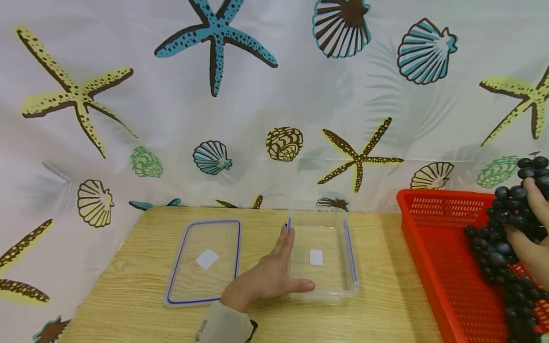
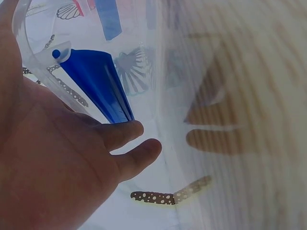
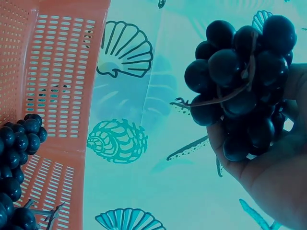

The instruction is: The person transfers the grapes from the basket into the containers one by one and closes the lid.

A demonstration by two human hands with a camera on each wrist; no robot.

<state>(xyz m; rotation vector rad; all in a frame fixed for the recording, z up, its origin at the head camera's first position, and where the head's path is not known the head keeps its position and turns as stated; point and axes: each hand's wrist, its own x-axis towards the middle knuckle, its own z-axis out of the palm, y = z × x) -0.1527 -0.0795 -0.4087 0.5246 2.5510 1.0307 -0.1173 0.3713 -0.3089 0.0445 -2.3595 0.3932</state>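
Observation:
My left hand [image 1: 270, 276] lies along the left side of a clear plastic food container [image 1: 330, 281], fingers extended at its wall and thumb over the near left corner. Close up in the left wrist view, two fingertips are right at the container's blue clip [image 2: 96, 84]. At the right edge of the head view, my right hand [image 1: 532, 243] grips a bunch of dark grapes [image 3: 230, 72] over a red basket [image 1: 429, 278]. The thumb and fingers wrap the bunch, whose thin brown stem shows in the right wrist view. More dark grapes [image 1: 489, 252] fill the basket's right part.
A clear lid [image 1: 188, 281] with a blue seal lies flat on the wooden table [image 1: 377, 305], left of the container. Behind the table hangs a white cloth [image 1: 266, 105] printed with starfish and shells. The red basket borders the work area on the right.

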